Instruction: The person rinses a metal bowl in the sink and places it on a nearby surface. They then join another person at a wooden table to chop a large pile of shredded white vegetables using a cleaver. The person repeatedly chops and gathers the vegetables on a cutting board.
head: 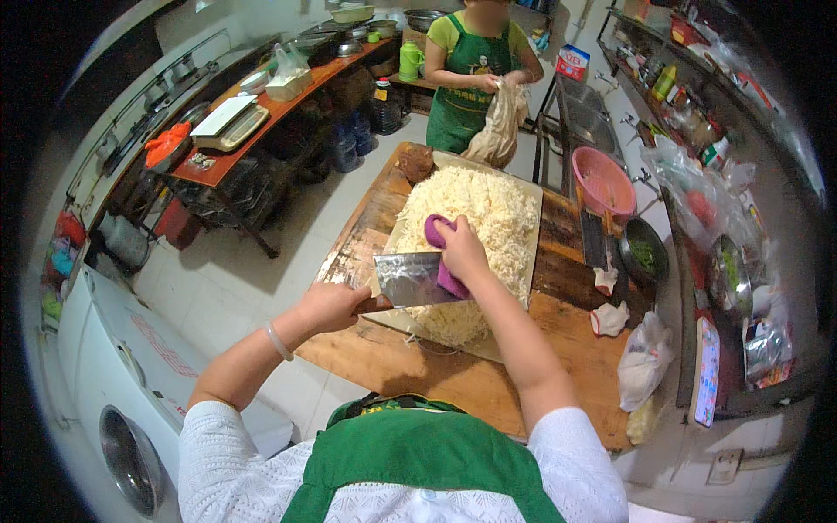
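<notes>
My left hand [333, 306] grips the wooden handle of a cleaver [412, 278], whose broad blade points to the right. In my right hand [465, 252] is a purple cloth [451, 282], bunched against the blade's right end. Beneath the blade, a large heap of pale shredded food [487, 202] covers most of a light cutting board [537, 245]. The board lies on a wooden table [575, 366]. A few shreds cling to the blade near its upper left corner.
Across the table a co-worker [480, 72] in a green apron holds a beige cloth sack [502, 121]. A brown lump [416, 163] sits at the board's far left corner. On the right are a pink basket [605, 180], a dark bowl of greens [644, 252] and a tied plastic bag [644, 356].
</notes>
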{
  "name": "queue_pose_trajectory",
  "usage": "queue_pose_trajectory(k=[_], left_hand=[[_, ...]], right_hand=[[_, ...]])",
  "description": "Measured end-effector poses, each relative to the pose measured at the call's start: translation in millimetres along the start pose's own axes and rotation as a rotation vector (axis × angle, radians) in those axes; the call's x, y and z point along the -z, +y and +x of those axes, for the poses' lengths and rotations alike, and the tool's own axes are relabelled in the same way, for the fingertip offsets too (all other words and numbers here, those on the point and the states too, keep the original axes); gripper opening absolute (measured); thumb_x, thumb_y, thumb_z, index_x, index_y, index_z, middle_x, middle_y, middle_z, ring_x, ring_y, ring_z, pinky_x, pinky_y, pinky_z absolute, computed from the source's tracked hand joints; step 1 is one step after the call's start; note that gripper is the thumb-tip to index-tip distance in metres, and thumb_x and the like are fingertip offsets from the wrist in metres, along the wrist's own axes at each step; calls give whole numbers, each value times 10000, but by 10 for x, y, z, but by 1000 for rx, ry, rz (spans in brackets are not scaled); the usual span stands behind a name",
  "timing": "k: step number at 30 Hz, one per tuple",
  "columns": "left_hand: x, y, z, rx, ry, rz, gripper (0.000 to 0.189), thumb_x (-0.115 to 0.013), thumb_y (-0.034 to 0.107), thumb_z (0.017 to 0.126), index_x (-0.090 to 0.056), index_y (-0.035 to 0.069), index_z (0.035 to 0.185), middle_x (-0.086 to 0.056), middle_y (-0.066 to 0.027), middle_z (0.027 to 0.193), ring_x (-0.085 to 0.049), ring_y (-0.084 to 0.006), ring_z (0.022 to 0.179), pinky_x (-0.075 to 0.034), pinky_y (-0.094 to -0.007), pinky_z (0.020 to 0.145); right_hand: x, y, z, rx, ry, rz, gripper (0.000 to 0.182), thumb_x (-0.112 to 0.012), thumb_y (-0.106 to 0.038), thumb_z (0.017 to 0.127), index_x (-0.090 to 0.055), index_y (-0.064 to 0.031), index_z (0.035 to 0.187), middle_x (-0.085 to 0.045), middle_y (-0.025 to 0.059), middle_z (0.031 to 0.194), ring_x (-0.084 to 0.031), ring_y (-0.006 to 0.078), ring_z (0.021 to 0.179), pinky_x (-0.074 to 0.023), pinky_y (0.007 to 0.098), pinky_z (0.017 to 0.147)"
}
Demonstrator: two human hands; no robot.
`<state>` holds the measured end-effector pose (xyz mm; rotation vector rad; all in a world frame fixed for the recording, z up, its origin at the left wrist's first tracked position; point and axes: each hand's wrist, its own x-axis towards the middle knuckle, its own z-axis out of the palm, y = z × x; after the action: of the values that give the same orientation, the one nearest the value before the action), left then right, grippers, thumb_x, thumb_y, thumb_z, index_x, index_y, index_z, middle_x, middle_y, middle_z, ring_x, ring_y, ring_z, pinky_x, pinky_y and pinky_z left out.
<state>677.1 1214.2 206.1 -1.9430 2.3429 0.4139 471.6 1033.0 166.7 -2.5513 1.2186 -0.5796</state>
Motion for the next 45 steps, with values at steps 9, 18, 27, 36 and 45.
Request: queue_pose_trajectory(k=[9,18,27,36,45], left_hand=[[81,280,59,-72,-53,7,193,-542,189,762,-515,140,947,-625,-123,761,-617,-340,696,-481,-466,588],[-236,119,-126,-53,132,23,191,-567,189,748,-506,125,918,-604,-98,770,-609,-329,658,-484,-446,545],[-559,-179,-841,112,284,50,226,-615,155,702,-505,145,899,-583,-78,760,-601,-299,610,-485,-419,507],[-560,-225,-1131,244,384,61,254,-634,141,671,-520,140,899,-556,-66,734,-584,-293,574,-479,-399,498],[-733,-589,-1207,264,503,61,277,-659,117,656,-543,144,906,-555,-62,733,-583,-284,598,-474,-399,516]], right_hand=[[-175,-377,-28,113,-197,-66,212,-480,-108,835,-544,-145,1035,-486,186,1062,-505,385,983,-502,464,772],[-263,-798,-542,261,75,-91,136,-499,-134,799,-562,-118,919,-503,149,1015,-527,337,904,-519,411,643],[-191,519,-31,-52,358,-134,319,-491,-58,800,-592,-149,1088,-476,176,1079,-498,356,958,-493,410,758],[-151,-775,-567,430,268,-141,183,-541,-124,769,-575,-152,946,-499,91,943,-508,292,850,-440,412,648],[-54,-173,-194,-51,333,-191,403,-548,-32,764,-582,-149,1148,-499,156,1081,-494,337,955,-468,405,793]])
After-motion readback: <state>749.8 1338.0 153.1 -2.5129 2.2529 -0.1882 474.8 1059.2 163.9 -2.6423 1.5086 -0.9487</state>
